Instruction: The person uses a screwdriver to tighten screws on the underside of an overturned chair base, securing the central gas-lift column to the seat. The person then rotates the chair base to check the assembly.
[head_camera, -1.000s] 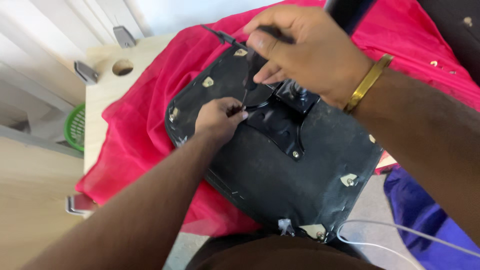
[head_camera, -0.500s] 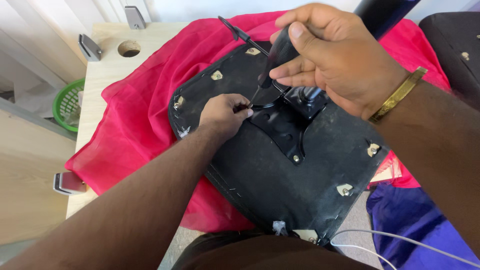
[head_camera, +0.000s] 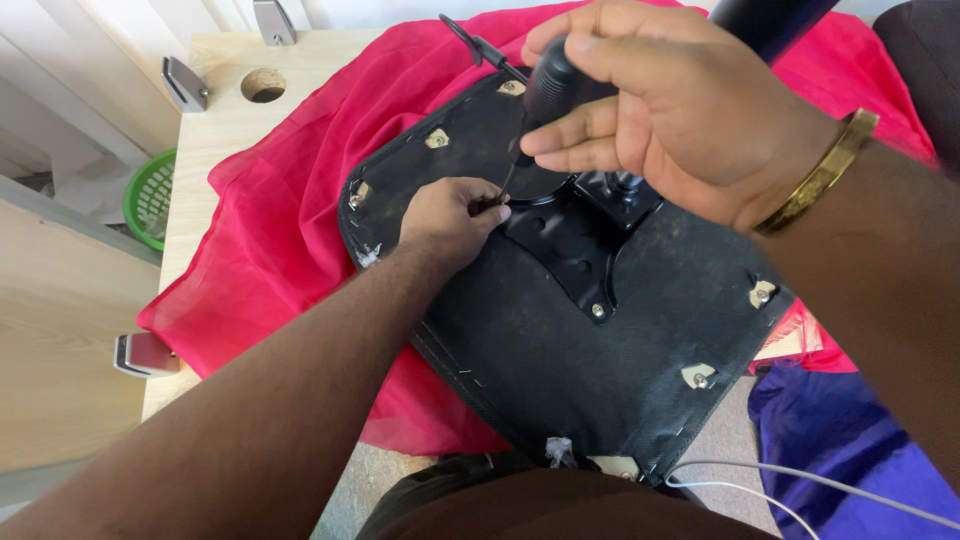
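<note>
- The right hand (head_camera: 690, 120) is closing fully around the black rounded handle of a screwdriver (head_camera: 550, 85), thumb over the top and fingers curled beneath it.
- The left hand (head_camera: 445, 215) is pinching the thin dark shaft near its tip (head_camera: 503, 195) between thumb and forefinger, the other fingers folding loosely onto the panel.
- The black upside-down chair seat with a fabric-covered underside (head_camera: 640, 340) is lying on a crumpled red cloth (head_camera: 290, 240), which is spreading over the far half of the pale wooden table (head_camera: 215, 130); the seat's near edge is hanging past the table's near edge, toward the person's lap.
- The black metal mounting plate with a short post (head_camera: 575, 235) is sitting at the seat's middle, one screw head showing at its near corner.
- Judged from the grip, the step in hand is seating the driver tip at the plate's far-left edge; the fastener itself is hidden under the fingers.
- The next move looks to be calling for the tip steadied squarely and downward pressure from the right hand before any turning.
- The screwdriver is pointing down and toward the left, its long axis tilting steeply from the handle at the far side to the tip nearer the person.
</note>
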